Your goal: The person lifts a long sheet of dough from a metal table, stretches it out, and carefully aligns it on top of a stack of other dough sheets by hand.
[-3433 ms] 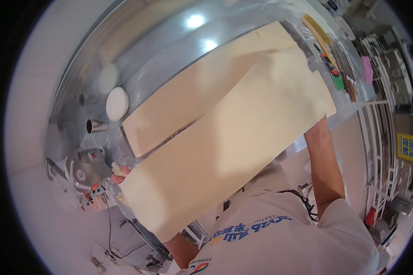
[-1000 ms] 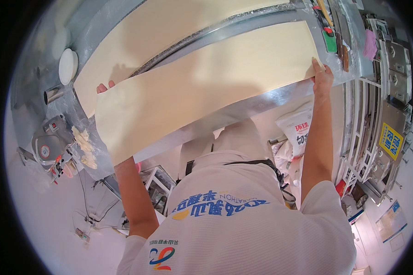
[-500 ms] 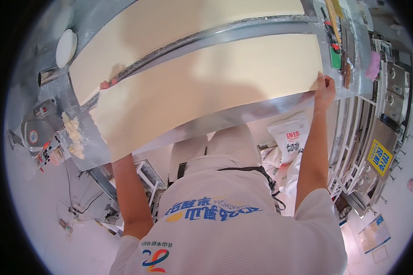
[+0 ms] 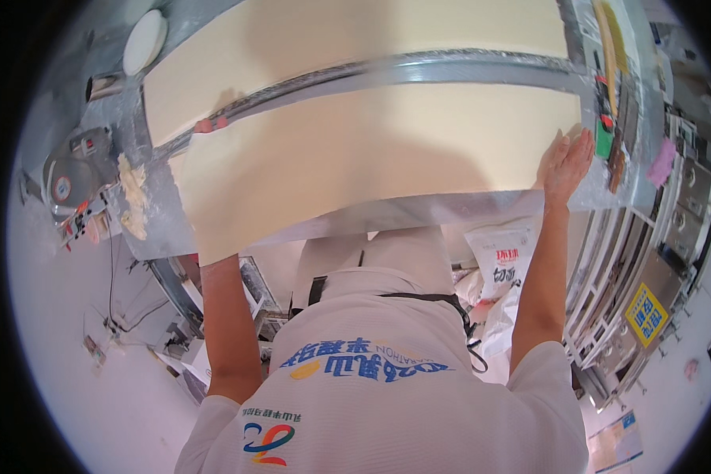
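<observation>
A long, pale sheet of dough (image 4: 371, 142) stretches along the near side of the metal worktable. Its left end is draped over my left hand and forearm. Only the fingertips of my left hand (image 4: 211, 125) show, at the sheet's far left corner; the rest of that hand is hidden under the dough it holds. My right hand (image 4: 567, 167) lies with fingers stretched out at the sheet's right end, touching its edge and gripping nothing. Beyond a dark, floury strip (image 4: 316, 85) lies a second dough sheet (image 4: 442, 31).
Dough scraps (image 4: 133, 193) lie at the table's left, near a scale (image 4: 71, 178). A white round dish (image 4: 145, 43) and a metal cylinder (image 4: 105, 85) stand farther back. A brush (image 4: 606, 47) and a green scraper (image 4: 603, 141) lie right. Below is a white bag (image 4: 504, 257).
My right hand has let go of the sheet's right corner, its curled fingers now straightened beside the edge. The left hand still holds its end. The whole view has shifted slightly.
</observation>
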Available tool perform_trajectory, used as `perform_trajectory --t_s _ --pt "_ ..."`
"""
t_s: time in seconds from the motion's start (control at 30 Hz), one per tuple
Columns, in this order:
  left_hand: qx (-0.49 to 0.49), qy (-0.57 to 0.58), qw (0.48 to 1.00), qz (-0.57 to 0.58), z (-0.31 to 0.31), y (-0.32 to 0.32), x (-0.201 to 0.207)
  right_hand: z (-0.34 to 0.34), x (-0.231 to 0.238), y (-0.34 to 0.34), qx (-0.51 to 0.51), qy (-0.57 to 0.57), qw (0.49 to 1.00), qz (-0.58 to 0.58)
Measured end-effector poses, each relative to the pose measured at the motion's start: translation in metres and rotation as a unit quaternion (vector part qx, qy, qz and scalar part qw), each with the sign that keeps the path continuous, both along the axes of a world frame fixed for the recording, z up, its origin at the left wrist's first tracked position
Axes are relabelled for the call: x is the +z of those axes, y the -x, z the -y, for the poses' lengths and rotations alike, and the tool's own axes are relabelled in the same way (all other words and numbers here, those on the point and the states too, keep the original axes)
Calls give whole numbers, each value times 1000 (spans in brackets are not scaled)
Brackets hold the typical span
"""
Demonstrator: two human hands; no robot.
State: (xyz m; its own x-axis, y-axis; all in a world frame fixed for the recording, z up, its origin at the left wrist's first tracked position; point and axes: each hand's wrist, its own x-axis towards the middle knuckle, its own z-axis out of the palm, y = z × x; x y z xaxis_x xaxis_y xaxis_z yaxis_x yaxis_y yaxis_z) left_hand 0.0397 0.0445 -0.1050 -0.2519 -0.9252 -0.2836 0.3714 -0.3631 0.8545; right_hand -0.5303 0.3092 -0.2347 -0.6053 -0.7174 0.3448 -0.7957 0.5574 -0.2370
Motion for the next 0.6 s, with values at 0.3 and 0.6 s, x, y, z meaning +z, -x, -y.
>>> perform_trajectory --t_s 0.3,0.6 --pt "39 -4 999 -12 -6 -11 -5 18 -10 -8 -28 -76 997 17" --pt "57 -23 998 -30 -2 -28 -21 19 -12 -9 -22 -93 995 33"
